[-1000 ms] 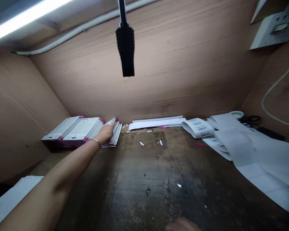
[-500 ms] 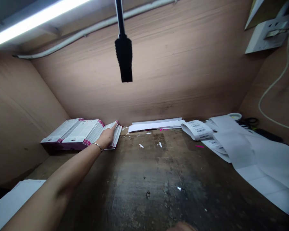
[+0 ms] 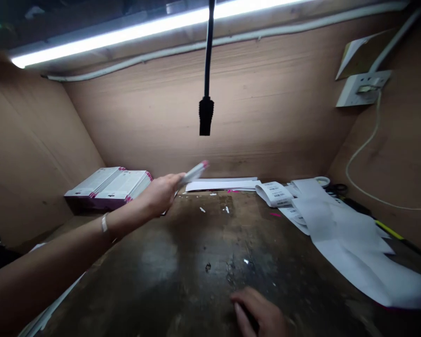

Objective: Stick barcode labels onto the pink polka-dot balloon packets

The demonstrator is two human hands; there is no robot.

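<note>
My left hand is stretched out over the dark worktable and is closed on a thin bunch of white cards with pink edges, lifted off the table and pointing to the right. Behind it, at the back left, lie two stacks of the same white and pink cards. My right hand rests low on the table near the front edge, fingers curled; what is under it I cannot make out.
A black cable end hangs over the middle of the table. White sheets lie along the back wall. Barcode label strips and long white backing paper cover the right side. A socket sits on the right wall.
My left hand has closed on a bunch of cards from the right end of the stacks and lifted it up and rightward. My right hand has come further into view.
</note>
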